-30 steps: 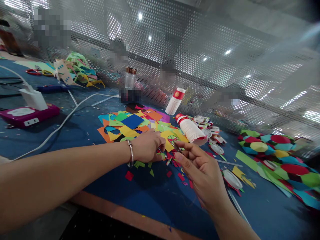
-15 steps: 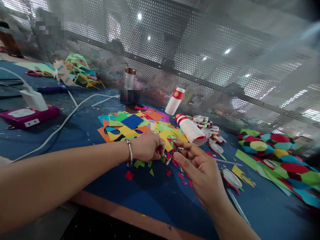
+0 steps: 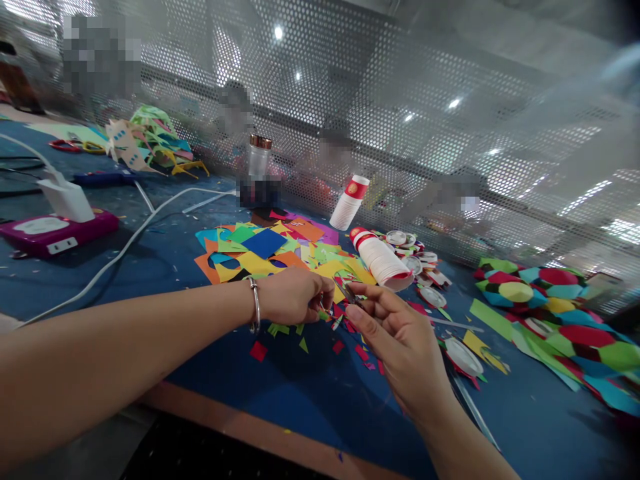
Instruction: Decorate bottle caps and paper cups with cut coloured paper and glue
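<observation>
My left hand, with a silver bangle at the wrist, reaches in over the paper scraps. Its fingers are pinched together, and what they hold is hidden. Just right of it, my right hand grips a slim dark metal tool between thumb and fingers, its tip pointing at my left fingertips. The tool's exact kind is unclear. Below the hands lie small green and red paper bits. Beyond them spreads a pile of coloured paper pieces, many with round holes cut out.
A stack of paper cups lies on its side; another stack stands behind. Cut cup parts and coloured paper balls are at right. A purple power strip, white cable and glass jar stand at left and back.
My left hand has shifted slightly right, its fingertips now closer to the tool's tip. My right hand has hardly moved and keeps its grip on the tool.
</observation>
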The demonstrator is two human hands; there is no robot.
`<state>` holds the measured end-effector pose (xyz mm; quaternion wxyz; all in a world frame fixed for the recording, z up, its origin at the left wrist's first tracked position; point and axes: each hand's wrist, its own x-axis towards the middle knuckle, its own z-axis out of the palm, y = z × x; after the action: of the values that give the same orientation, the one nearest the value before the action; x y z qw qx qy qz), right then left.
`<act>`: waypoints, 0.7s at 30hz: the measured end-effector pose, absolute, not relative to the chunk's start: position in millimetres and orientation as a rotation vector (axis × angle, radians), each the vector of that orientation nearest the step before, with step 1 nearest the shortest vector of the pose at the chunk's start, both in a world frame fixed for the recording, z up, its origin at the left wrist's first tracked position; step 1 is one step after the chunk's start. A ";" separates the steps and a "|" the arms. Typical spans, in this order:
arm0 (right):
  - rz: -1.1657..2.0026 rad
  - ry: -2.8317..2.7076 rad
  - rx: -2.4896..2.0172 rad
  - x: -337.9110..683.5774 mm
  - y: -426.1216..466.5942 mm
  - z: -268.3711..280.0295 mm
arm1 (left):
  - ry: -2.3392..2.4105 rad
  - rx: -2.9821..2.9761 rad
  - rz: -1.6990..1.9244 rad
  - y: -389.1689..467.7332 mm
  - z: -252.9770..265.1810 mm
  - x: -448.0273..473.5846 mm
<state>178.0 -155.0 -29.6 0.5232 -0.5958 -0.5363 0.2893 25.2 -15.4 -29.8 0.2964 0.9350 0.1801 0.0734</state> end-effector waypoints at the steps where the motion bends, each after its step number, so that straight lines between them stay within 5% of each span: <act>1: 0.694 -1.280 -1.426 177.7 -155.0 -29.6 | 0.476 2.491 0.189 -15.3 -29.8 24.9; 21: 0.683 -1.259 -1.409 178.0 -152.9 -31.6 | 0.430 2.474 0.258 -16.5 -36.7 26.5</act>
<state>178.0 -152.9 -31.6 0.5362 -0.5919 -0.5290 0.2869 26.5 -16.5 -36.7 0.3037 0.9338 0.1622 0.0974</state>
